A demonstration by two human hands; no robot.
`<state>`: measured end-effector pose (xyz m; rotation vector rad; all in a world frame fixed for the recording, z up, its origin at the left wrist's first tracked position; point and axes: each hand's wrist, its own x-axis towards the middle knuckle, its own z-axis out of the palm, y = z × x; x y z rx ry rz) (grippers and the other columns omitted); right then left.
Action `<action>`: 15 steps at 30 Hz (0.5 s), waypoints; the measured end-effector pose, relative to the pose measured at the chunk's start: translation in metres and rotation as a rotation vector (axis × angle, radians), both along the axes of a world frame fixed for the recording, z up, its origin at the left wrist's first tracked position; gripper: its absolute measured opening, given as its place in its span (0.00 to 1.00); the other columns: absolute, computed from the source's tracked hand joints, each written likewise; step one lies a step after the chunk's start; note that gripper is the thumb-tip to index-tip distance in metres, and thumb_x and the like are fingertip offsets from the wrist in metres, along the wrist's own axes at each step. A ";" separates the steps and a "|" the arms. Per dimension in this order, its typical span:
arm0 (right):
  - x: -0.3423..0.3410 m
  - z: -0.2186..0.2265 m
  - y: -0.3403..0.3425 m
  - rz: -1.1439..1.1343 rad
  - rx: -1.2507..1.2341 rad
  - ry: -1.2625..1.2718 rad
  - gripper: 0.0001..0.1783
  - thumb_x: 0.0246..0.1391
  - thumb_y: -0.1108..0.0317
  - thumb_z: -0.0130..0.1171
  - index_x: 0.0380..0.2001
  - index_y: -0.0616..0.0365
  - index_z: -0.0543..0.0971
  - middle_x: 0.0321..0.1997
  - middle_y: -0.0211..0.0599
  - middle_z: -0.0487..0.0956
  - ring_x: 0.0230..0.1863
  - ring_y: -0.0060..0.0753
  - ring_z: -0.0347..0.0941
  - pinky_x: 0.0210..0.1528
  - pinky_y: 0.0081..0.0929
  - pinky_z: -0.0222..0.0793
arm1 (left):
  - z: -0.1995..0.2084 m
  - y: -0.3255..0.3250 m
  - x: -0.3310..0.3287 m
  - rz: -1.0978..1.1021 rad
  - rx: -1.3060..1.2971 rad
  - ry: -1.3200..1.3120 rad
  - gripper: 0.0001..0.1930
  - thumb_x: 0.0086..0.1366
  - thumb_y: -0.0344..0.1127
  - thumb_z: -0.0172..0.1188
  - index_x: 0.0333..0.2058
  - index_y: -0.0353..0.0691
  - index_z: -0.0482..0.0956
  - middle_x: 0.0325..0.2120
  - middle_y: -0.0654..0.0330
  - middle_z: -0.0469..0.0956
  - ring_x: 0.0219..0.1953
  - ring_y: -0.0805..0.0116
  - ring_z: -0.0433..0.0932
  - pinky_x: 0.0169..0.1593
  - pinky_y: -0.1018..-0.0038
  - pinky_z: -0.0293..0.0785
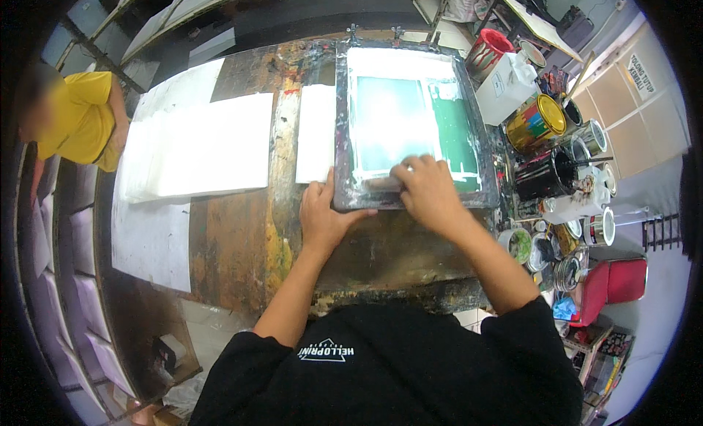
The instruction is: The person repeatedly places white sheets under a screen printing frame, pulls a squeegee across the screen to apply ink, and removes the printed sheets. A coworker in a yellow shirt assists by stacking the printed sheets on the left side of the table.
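Observation:
A screen-printing frame [342, 126] with dark edges and a green mesh [460, 137] lies on the stained wooden table. White ink is smeared along the mesh's borders. My left hand [322, 215] grips the frame's near left corner, thumb stretched along the near edge. Over the near end of the mesh, my right hand [430, 192] is closed on what looks like a squeegee [381, 184]; most of it is hidden under the fingers. A small pile of white sheets [315, 129] sits against the frame's left side. Farther left stands a thick stack of white sheets [201, 148].
Along the right edge crowd a red paint bucket [489, 49], a white jerrycan [507, 88], a yellow can [537, 124], a black pot [544, 173] and several tins. Shelves of white sheets [91, 287] line the left. A person in yellow [77, 118] is there too.

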<state>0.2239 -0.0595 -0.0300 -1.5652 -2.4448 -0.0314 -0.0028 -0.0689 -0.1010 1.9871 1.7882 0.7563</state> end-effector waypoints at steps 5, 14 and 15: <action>-0.005 -0.038 0.016 -0.087 0.033 0.011 0.23 0.46 0.69 0.68 0.49 0.48 0.78 0.46 0.34 0.79 0.52 0.42 0.75 0.51 0.47 0.64 | -0.013 0.003 -0.005 -0.056 0.080 -0.011 0.63 0.34 0.63 0.84 0.65 0.28 0.71 0.38 0.53 0.78 0.43 0.55 0.76 0.49 0.62 0.74; 0.025 -0.013 0.251 -0.148 -0.241 -0.092 0.19 0.57 0.62 0.61 0.53 0.45 0.79 0.48 0.37 0.83 0.54 0.43 0.80 0.54 0.61 0.66 | -0.005 0.003 -0.006 -0.063 0.068 -0.041 0.64 0.35 0.60 0.84 0.69 0.31 0.68 0.36 0.54 0.79 0.40 0.57 0.76 0.49 0.62 0.73; 0.029 -0.013 0.265 -0.125 -0.269 -0.078 0.19 0.57 0.62 0.60 0.53 0.45 0.79 0.48 0.38 0.83 0.55 0.44 0.80 0.54 0.62 0.66 | -0.005 0.003 -0.006 -0.075 0.093 -0.095 0.64 0.35 0.60 0.84 0.69 0.31 0.68 0.36 0.54 0.80 0.39 0.58 0.77 0.49 0.62 0.73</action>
